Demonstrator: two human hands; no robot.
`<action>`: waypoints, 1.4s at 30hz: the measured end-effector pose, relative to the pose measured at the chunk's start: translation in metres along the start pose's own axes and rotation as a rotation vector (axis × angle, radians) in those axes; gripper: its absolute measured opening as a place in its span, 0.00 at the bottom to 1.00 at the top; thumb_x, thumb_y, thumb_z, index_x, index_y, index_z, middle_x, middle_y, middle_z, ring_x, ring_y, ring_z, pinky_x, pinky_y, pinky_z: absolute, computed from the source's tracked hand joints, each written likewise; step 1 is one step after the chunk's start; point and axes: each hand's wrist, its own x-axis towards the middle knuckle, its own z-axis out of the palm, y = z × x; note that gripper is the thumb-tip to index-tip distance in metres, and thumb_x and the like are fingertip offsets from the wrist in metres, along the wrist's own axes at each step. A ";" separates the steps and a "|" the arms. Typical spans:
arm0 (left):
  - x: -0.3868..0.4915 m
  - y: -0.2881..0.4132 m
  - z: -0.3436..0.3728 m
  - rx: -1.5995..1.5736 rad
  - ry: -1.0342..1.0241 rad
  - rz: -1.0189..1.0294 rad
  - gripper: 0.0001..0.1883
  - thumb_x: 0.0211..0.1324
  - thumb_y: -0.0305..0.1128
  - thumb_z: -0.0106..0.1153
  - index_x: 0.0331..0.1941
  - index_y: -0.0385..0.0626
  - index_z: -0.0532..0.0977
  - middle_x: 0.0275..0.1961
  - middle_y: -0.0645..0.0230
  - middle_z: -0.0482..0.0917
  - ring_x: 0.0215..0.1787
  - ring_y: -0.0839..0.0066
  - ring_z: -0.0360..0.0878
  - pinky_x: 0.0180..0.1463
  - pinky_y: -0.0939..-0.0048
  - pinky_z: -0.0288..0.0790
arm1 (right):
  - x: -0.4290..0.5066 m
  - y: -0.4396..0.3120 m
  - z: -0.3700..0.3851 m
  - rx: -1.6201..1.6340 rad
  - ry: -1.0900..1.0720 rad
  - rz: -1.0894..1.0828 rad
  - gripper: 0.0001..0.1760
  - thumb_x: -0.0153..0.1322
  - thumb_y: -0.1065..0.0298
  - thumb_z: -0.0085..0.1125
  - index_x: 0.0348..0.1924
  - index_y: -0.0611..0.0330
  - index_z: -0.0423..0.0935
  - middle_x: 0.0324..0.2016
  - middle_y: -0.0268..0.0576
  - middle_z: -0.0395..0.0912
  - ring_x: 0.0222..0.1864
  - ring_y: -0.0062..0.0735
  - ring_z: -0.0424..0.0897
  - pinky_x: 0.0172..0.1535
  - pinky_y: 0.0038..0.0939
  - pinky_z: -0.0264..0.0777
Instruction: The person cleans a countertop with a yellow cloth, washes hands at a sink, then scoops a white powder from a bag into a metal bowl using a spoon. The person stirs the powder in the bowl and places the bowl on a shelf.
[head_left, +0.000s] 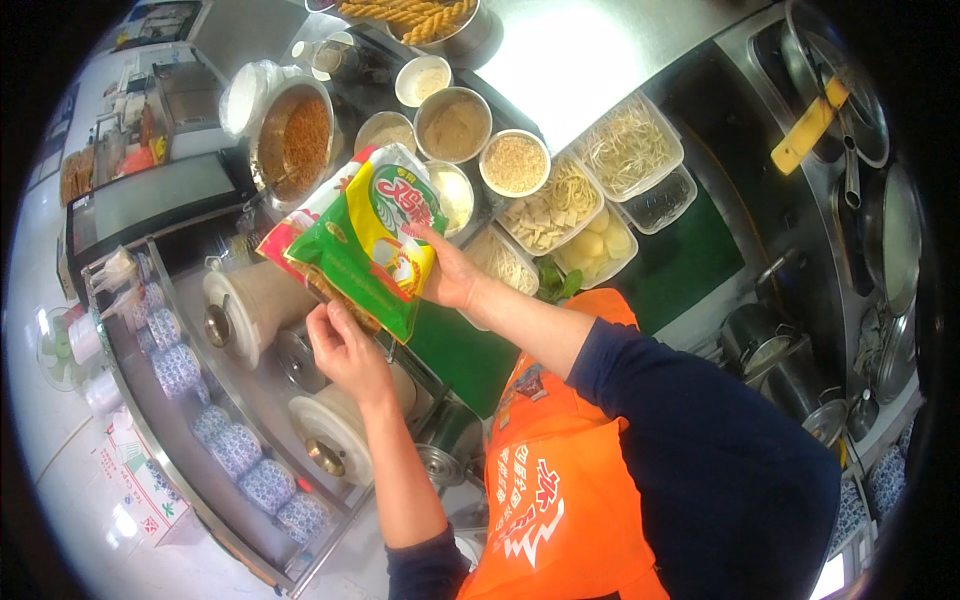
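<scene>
My right hand (454, 274) holds a green and yellow plastic seasoning packet (367, 244), thumb on its printed front. The packet shows a rooster picture and bears writing. Behind it, a red and white packet (281, 238) sticks out on the left, partly hidden. The fingertips of my left hand (346, 352) are curled at the lower edge of the packets, against a brownish strip; the exact pinch is partly hidden. Both hands are above the front of the counter, close to bowls of a pale powder (454, 196) and chopped nuts (515, 163).
A metal bowl of reddish-brown seasoning (306, 142) stands at upper left. Plastic tubs hold bean sprouts (624, 142), sliced tofu-like pieces (536, 219) and potato slices (600, 251). Lidded containers (244, 315) and a shelf of patterned bowls (240, 450) lie below left. Woks (896, 232) are at right.
</scene>
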 end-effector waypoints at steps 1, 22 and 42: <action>0.001 0.000 0.000 0.004 0.009 -0.022 0.11 0.76 0.33 0.53 0.41 0.36 0.75 0.35 0.71 0.77 0.37 0.82 0.71 0.42 0.77 0.69 | 0.000 0.000 0.000 -0.001 0.000 -0.006 0.30 0.77 0.54 0.61 0.68 0.55 0.68 0.62 0.45 0.76 0.64 0.43 0.75 0.69 0.48 0.68; 0.002 -0.010 -0.005 -0.116 -0.126 -0.117 0.11 0.76 0.32 0.51 0.38 0.38 0.75 0.32 0.76 0.74 0.33 0.88 0.68 0.34 0.81 0.65 | 0.001 -0.002 0.003 -0.007 -0.013 0.004 0.29 0.74 0.58 0.65 0.67 0.54 0.70 0.61 0.44 0.78 0.63 0.41 0.77 0.69 0.46 0.68; 0.000 0.002 0.009 -0.203 0.025 -0.083 0.15 0.70 0.33 0.63 0.53 0.34 0.78 0.48 0.66 0.85 0.42 0.78 0.81 0.46 0.74 0.75 | 0.004 0.009 -0.001 -0.031 0.018 0.048 0.28 0.72 0.58 0.70 0.63 0.54 0.74 0.59 0.40 0.80 0.61 0.37 0.79 0.68 0.44 0.69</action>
